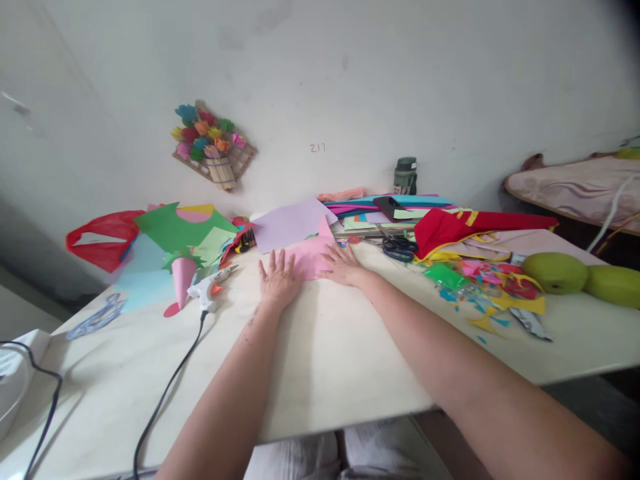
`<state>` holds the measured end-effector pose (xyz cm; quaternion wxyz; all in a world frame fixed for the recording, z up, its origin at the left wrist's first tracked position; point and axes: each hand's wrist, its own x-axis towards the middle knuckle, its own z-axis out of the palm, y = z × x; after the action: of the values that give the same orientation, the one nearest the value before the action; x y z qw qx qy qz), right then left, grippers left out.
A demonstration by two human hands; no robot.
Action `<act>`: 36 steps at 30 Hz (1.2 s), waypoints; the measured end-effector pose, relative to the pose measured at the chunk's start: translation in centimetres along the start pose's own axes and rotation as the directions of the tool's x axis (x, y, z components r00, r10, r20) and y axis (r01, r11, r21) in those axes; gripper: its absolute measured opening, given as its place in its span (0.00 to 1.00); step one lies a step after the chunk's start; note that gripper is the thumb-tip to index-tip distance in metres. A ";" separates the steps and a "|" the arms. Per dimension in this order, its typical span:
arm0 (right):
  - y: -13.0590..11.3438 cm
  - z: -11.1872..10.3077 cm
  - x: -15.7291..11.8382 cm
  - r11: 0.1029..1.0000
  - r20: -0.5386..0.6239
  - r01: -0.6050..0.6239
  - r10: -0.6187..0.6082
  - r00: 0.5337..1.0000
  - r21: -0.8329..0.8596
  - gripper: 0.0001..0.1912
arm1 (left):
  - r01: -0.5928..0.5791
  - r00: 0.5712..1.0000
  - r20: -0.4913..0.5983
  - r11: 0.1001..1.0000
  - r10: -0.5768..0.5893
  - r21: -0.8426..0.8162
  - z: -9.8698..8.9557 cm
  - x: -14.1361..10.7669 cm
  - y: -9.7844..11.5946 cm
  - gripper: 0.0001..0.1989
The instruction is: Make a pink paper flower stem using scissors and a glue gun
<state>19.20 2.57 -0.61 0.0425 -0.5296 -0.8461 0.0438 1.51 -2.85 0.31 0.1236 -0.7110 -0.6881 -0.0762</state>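
Note:
A piece of pink paper [311, 259] lies on the table, with my two hands on either side of it. My left hand [280, 279] rests flat with its fingers spread, its right side touching the paper's left part. On the paper's right part lies my right hand [344, 265], palm down with fingers apart. Just behind the pink paper is a sheet of lilac paper [293, 223]. Left of my left hand sit a white glue gun [204, 291] and a pink paper cone [184, 277] with a green fringed edge.
Dark-handled scissors [400, 248], a phone [389, 207] and stacked coloured sheets lie behind my right hand. Farther right are red cloth [445, 230], paper scraps [483, 320] and green fruit [555, 272]. The glue gun's black cord [170, 387] crosses the table's left side. A bottle [405, 177] stands by the wall.

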 end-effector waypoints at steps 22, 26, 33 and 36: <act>0.7 -0.7 -1.9 0.996 -0.268 0.028 -0.051 0.962 -0.088 0.28 | -0.191 0.962 0.175 0.975 0.209 -0.117 0.9 -0.2 1.4 0.28; -0.5 0.7 -2.7 0.979 -0.148 0.186 -0.196 0.969 -0.080 0.32 | -0.189 0.962 0.181 0.976 0.206 -0.108 1.0 -0.3 1.4 0.29; 9.0 -2.0 -3.9 0.942 -0.327 0.095 -0.204 0.923 -0.321 0.26 | -0.169 0.964 0.183 0.975 0.194 -0.141 0.9 -0.3 1.4 0.28; 7.4 -2.4 -3.6 0.962 -0.383 -0.020 -0.089 0.920 -0.271 0.26 | -0.176 0.964 0.174 0.973 0.200 -0.147 0.9 -0.3 1.4 0.28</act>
<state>27.64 2.63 0.82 0.1389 -0.5133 -0.8277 -0.1791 2.82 -2.87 -0.75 0.0183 -0.7837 -0.6195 -0.0414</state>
